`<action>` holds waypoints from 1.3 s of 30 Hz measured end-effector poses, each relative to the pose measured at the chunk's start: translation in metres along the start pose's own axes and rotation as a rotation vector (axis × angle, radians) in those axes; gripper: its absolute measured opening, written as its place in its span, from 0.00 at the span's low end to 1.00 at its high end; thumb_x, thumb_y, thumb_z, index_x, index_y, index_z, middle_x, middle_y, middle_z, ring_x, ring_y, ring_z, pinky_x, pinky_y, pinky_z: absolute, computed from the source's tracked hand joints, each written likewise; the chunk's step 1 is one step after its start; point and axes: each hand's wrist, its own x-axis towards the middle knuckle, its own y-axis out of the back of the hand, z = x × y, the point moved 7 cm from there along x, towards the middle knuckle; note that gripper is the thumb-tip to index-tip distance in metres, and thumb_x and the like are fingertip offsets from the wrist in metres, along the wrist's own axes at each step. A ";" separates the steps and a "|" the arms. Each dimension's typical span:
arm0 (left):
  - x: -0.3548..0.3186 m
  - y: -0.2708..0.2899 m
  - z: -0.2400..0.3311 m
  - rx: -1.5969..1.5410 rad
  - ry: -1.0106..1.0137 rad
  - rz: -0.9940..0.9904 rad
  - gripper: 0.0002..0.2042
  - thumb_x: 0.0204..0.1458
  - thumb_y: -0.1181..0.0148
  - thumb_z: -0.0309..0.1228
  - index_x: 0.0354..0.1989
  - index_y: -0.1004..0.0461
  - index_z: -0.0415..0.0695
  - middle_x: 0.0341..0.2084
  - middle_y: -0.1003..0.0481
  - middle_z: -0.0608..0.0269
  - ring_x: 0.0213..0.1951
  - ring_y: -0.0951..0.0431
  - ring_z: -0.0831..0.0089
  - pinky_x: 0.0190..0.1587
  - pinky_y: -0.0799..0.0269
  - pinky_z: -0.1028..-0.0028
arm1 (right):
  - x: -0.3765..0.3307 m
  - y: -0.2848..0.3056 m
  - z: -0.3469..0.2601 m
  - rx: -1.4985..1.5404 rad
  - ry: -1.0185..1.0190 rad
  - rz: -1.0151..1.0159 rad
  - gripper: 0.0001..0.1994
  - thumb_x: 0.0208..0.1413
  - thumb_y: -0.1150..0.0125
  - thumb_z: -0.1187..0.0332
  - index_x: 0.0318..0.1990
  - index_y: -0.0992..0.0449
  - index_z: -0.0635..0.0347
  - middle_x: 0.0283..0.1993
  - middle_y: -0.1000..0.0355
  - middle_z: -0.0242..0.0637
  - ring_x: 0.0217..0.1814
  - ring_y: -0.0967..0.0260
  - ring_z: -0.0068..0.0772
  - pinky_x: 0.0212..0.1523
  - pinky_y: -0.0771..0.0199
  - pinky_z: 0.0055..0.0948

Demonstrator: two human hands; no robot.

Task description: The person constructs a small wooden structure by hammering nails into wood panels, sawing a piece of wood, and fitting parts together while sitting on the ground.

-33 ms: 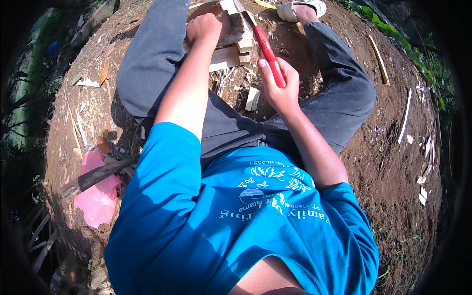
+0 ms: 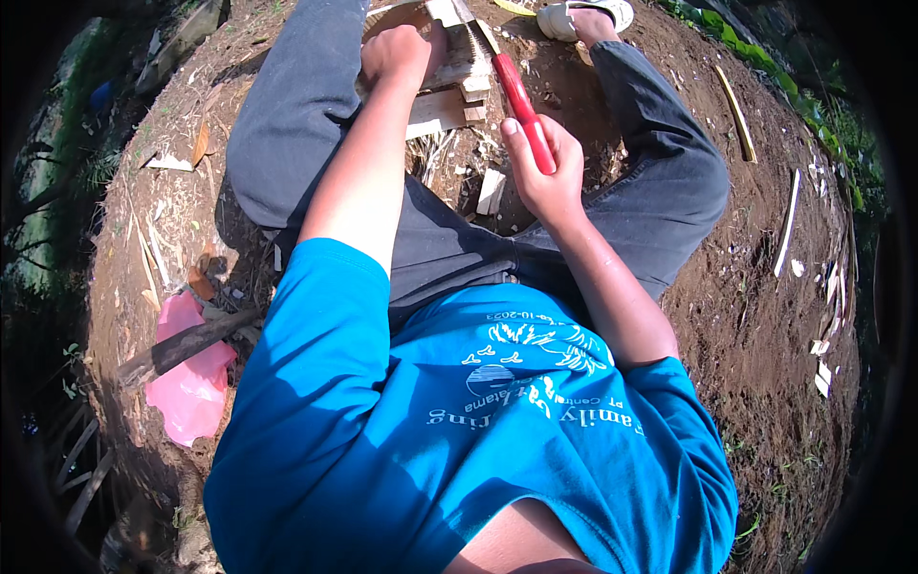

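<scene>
My right hand (image 2: 547, 172) is wrapped round the red handle of a saw (image 2: 517, 91), thumb along its side. The narrow metal blade points away from me and runs out of view at the top edge, over pale wood. A toothed shadow lies on the wood beside it. My left hand (image 2: 400, 55) is closed in a fist at the left of the stacked wood blocks (image 2: 438, 112). Its fingers are turned away, so what they grip is hidden. Below the blocks, a small offcut (image 2: 491, 191) lies on the soil between my legs.
My bent legs (image 2: 660, 153) frame the work. At the left, a pink plastic bag (image 2: 186, 407) lies under a dark stick (image 2: 191, 344). Wood strips (image 2: 788, 225) and chips are scattered on the soil at the right. Green plants (image 2: 755, 57) grow along the upper right edge.
The saw has slid very slightly toward me in my right hand, and a little more of its blade shows. My left hand stays in place.
</scene>
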 end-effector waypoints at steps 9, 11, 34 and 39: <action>0.004 0.001 0.001 -0.095 0.008 0.085 0.31 0.60 0.53 0.61 0.37 0.14 0.45 0.36 0.16 0.48 0.42 0.15 0.50 0.45 0.21 0.56 | -0.051 0.024 -0.021 -0.045 -0.054 -0.012 0.16 0.64 0.35 0.62 0.26 0.28 0.61 0.18 0.36 0.26 0.22 0.41 0.15 0.23 0.42 0.26; 0.001 0.003 0.001 -0.105 0.021 0.042 0.31 0.60 0.53 0.61 0.36 0.14 0.45 0.35 0.16 0.48 0.42 0.16 0.50 0.44 0.21 0.56 | -0.079 0.042 -0.014 -0.018 -0.117 -0.043 0.14 0.64 0.36 0.63 0.29 0.27 0.62 0.20 0.34 0.27 0.23 0.40 0.15 0.25 0.42 0.24; 0.002 0.005 0.002 -0.064 0.013 0.000 0.15 0.58 0.44 0.43 0.40 0.15 0.48 0.39 0.16 0.54 0.46 0.16 0.52 0.51 0.24 0.55 | 0.003 0.000 0.012 -0.024 -0.077 -0.016 0.15 0.64 0.36 0.61 0.28 0.27 0.60 0.20 0.35 0.24 0.22 0.40 0.13 0.23 0.41 0.24; -0.001 0.011 0.004 -0.086 0.030 -0.046 0.26 0.62 0.53 0.54 0.42 0.15 0.47 0.39 0.16 0.50 0.48 0.17 0.50 0.50 0.23 0.54 | -0.077 0.036 -0.001 -0.096 -0.047 -0.050 0.14 0.64 0.37 0.65 0.28 0.29 0.62 0.18 0.36 0.27 0.21 0.40 0.16 0.22 0.43 0.25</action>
